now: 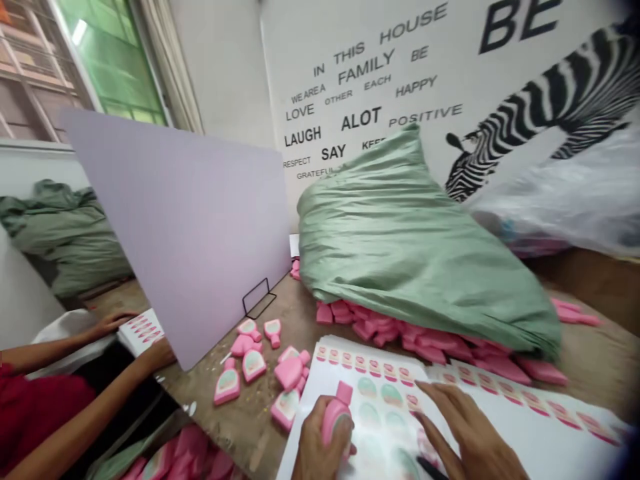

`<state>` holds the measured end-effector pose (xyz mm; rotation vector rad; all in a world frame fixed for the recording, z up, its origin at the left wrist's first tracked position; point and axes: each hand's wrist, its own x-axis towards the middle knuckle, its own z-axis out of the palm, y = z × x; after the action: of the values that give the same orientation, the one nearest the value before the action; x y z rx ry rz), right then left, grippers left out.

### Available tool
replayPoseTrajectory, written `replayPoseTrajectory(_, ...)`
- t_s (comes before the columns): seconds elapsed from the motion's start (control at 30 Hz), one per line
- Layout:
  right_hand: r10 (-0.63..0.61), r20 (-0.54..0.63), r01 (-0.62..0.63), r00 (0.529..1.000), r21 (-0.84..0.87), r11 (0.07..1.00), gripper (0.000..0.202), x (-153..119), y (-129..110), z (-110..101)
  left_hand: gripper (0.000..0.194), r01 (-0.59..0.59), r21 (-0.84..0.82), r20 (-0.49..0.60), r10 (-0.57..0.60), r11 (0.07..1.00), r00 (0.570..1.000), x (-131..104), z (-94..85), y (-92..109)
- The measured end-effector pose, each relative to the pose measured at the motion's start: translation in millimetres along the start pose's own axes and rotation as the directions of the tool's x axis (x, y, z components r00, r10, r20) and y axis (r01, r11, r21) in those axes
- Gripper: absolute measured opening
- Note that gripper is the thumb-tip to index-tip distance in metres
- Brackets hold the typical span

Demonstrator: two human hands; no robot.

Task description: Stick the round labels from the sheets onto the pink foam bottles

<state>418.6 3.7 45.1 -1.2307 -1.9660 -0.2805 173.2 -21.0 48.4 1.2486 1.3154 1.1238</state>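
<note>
A pink toy-like bottle (336, 419) with a label on its front is gripped in my left hand (320, 443), low in the frame over a white sticker sheet (370, 427). My right hand (465, 427) reaches over the same sheet from the right, its fingers stretched and apart beside a small red-and-pink sticker (413, 401). Below that hand a slim black tool (431, 468) shows in part; whether the hand touches it I cannot tell. Round green and reddish stickers cover the sheet's middle. Several labelled pink bottles (254, 363) lie on the table to the left.
A big green sack (400, 247) rests behind the sheets, with pink pieces (395, 328) spilling from beneath. More sticker sheets (530, 413) lie at right. A pale divider panel (200, 233) stands on a black wire foot (259, 299); beyond it another person's hands (155, 353) touch a sticker sheet.
</note>
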Motion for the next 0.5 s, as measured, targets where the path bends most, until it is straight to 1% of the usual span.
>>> replayPoseTrajectory(0.07,-0.048,-0.043,0.048,0.998,-0.002,0.999,0.032,37.9,-15.3,12.0,0.053,-0.023,0.030,-0.016,0.024,0.999,1.000,7.4,-5.6,-8.1)
replayPoseTrajectory(0.1,-0.058,-0.026,0.059,0.998,0.028,0.998,0.030,57.6,-26.7,21.4,0.052,-0.034,0.037,-0.031,0.035,0.999,0.999,10.9,-8.8,-13.1)
replayPoseTrajectory(0.13,-0.060,0.025,0.058,0.998,0.076,0.995,0.029,77.3,-39.6,33.3,0.051,-0.045,0.042,-0.062,0.048,0.998,0.997,14.1,-12.8,-18.2)
replayPoseTrajectory(0.17,-0.059,0.106,0.044,0.993,0.139,0.989,0.030,96.7,-53.3,47.6,0.050,-0.057,0.050,-0.110,0.062,0.997,0.992,17.1,-17.7,-23.0)
replayPoseTrajectory(0.2,-0.057,0.215,0.013,0.975,0.202,0.979,0.031,115.7,-66.7,64.0,0.050,-0.064,0.057,-0.167,0.073,0.996,0.983,20.0,-23.4,-27.0)
replayPoseTrajectory(0.23,-0.057,0.333,-0.031,0.941,0.251,0.967,0.032,134.4,-79.4,82.2,0.051,-0.063,0.061,-0.221,0.075,0.996,0.972,22.9,-29.8,-29.9)
replayPoseTrajectory(0.27,-0.061,0.456,-0.077,0.888,0.278,0.958,0.033,152.8,-90.8,101.7,0.051,-0.056,0.062,-0.259,0.071,0.996,0.963,26.0,-36.7,-31.3)
replayPoseTrajectory(0.3,-0.066,0.586,-0.122,0.808,0.276,0.953,0.033,170.9,-100.7,121.9,0.051,-0.040,0.060,-0.278,0.055,0.997,0.959,29.7,-43.5,-31.0)
replayPoseTrajectory(0.33,-0.071,0.644,-0.139,0.762,0.270,0.953,0.030,188.6,-108.8,142.3,0.049,-0.015,0.050,-0.280,0.028,0.999,0.960,34.3,-49.9,-29.0)
replayPoseTrajectory(0.37,-0.062,0.669,-0.152,0.741,0.258,0.954,0.027,205.5,-115.3,162.5,0.047,0.009,0.041,-0.274,0.002,0.999,0.962,40.1,-55.4,-25.4)
replayPoseTrajectory(0.4,-0.043,0.682,-0.165,0.730,0.237,0.957,0.025,221.5,-120.3,182.0,0.045,0.023,0.038,-0.271,-0.012,0.999,0.962,47.1,-59.7,-20.5)
replayPoseTrajectory(0.5,0.025,0.683,-0.183,0.730,0.160,0.970,0.031,262.4,-126.9,233.3,0.035,-0.004,0.077,-0.296,0.027,0.997,0.955,74.0,-64.9,-3.6)
